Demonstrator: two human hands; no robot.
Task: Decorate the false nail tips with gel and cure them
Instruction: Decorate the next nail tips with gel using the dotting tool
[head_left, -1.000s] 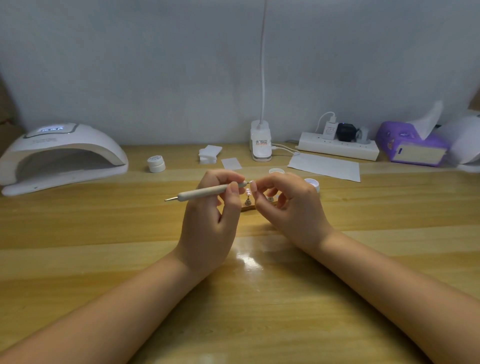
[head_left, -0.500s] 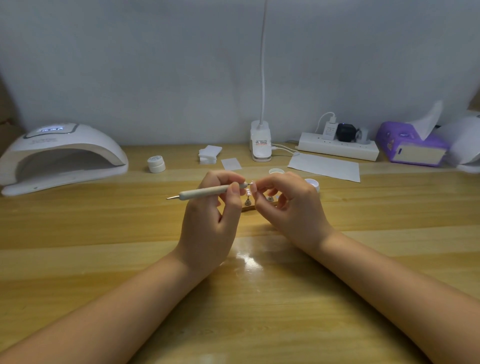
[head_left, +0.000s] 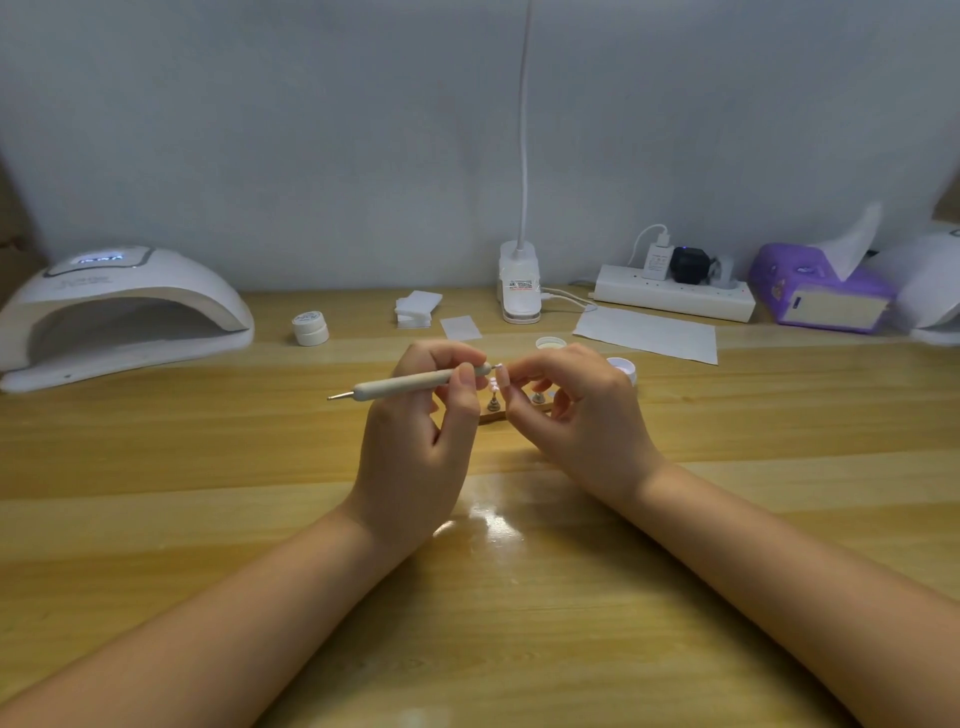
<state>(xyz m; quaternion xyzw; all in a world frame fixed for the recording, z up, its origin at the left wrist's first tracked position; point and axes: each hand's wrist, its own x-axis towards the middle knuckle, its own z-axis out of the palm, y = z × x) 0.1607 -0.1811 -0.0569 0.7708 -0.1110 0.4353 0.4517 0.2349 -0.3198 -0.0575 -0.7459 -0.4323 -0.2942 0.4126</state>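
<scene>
My left hand (head_left: 415, 441) grips a beige dotting pen (head_left: 400, 387) that lies almost level, its metal tip pointing left and its other end touching a small nail tip. My right hand (head_left: 576, 415) pinches that pale nail tip (head_left: 500, 367) between thumb and forefinger. Below the fingers a wooden nail stand (head_left: 491, 415) carries small metal pegs, one with a pink nail tip (head_left: 493, 384); my right hand hides part of it. An open gel jar (head_left: 623, 366) sits just behind my right hand, its lid (head_left: 549, 343) further back. The white curing lamp (head_left: 119, 312) stands at the far left.
A closed white jar (head_left: 310, 328), a stack of white pads (head_left: 415, 307) and a single pad (head_left: 461, 327) lie at the back. A clip lamp base (head_left: 518, 283), a power strip (head_left: 675, 299), a paper sheet (head_left: 649, 332) and a purple tissue box (head_left: 815, 293) line the wall.
Both hands stay in place at the stand. The pen has shifted only slightly; nothing was taken up or let go.
</scene>
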